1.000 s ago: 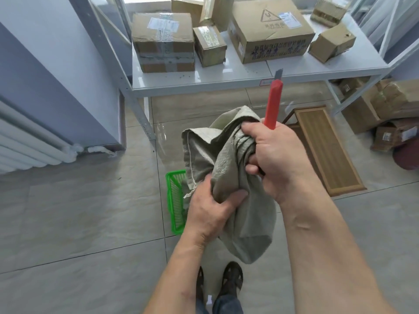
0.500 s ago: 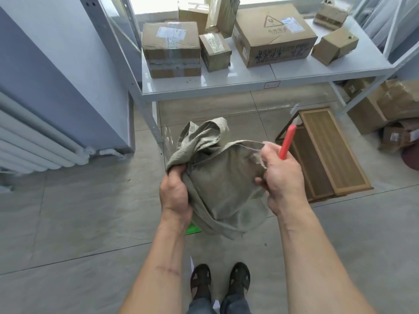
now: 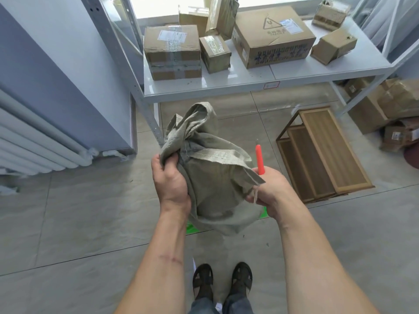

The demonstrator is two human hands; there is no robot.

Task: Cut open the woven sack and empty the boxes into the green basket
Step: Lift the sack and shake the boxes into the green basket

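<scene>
Six cardboard boxes (image 3: 273, 36) on the white shelf (image 3: 238, 83); both hands' grip around the woven sack (image 3: 215, 184).

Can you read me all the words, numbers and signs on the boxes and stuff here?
None can be quoted; all of it is too blurred.
Big cardboard box: a triangle warning sign, a white label, and blue print along its front, all unreadable.
Taped box: white shipping label, too small to read.
Shelf edge tag: red-bordered, mark unreadable.
Woven sack, red knife: no text visible.

Woven sack (image 3: 217, 189): coarse, matt grey-green cloth, frayed threads. Knife handle (image 3: 259, 158) at 3 o'clock: smooth red plastic. Boxes (image 3: 272, 37) at 12: matt cardboard, glossy tape. Floor tiles (image 3: 79, 211): semi-gloss.
</scene>
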